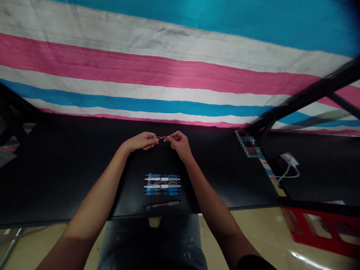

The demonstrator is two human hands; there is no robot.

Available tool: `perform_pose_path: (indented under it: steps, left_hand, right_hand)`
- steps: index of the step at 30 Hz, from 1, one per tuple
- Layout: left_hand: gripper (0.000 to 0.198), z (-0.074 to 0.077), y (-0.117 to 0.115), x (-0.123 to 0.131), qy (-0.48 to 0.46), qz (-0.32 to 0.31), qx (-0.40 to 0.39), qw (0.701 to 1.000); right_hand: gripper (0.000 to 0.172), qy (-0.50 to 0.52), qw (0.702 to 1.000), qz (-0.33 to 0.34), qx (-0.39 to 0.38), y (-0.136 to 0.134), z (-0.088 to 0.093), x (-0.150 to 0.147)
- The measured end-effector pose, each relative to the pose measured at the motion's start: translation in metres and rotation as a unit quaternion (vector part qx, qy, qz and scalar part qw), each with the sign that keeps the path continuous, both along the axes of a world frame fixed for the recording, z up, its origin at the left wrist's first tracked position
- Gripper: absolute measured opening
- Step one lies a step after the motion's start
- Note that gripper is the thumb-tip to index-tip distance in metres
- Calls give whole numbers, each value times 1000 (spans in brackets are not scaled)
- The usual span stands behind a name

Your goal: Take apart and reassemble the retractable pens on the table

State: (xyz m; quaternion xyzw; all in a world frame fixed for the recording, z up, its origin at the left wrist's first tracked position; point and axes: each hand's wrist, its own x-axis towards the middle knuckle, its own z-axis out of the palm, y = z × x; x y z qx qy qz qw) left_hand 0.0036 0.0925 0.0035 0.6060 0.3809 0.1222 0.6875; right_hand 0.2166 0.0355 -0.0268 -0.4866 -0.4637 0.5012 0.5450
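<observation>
Above the middle of the black table, my left hand (146, 141) pinches one end of a slim pen-like piece (162, 138) with red and pale parts. My right hand (177, 141) is closed, its thumb and fingertips at the other end of that piece. Something small and red (179, 138) shows by the right hand's fingers; its kind is unclear. Most of the piece is hidden by the fingers. Nearer to me lies a row of several blue, white and grey pens (162, 185), side by side. One dark pen (162, 204) lies apart, close to the table's front edge.
The black table (70, 168) ends in front of my body. Behind it hangs a striped cloth (168, 75). At the right are a blurred-out pixelated item (248, 143), a black metal frame (298, 92), a white cable (292, 170) and a red plastic stool (315, 228).
</observation>
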Motion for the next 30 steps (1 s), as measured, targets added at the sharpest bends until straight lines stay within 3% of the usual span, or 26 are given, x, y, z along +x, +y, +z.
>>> perform_pose_path:
  steps: [7, 12, 21, 30]
  left_hand:
    - [27, 3, 0, 1, 10, 4, 2, 1000]
    - [27, 3, 0, 0, 10, -3, 9, 1000]
    - [30, 6, -2, 1, 13, -7, 34, 999]
    - [28, 6, -1, 0, 1, -17, 40, 999]
  right_hand:
    - [35, -21, 999, -28, -3, 1, 2, 2]
    - [32, 3, 1000, -9, -12, 0, 6, 1]
    - [41, 36, 999, -14, -25, 1, 4, 2]
    - [45, 46, 998, 27, -29, 1, 3, 1]
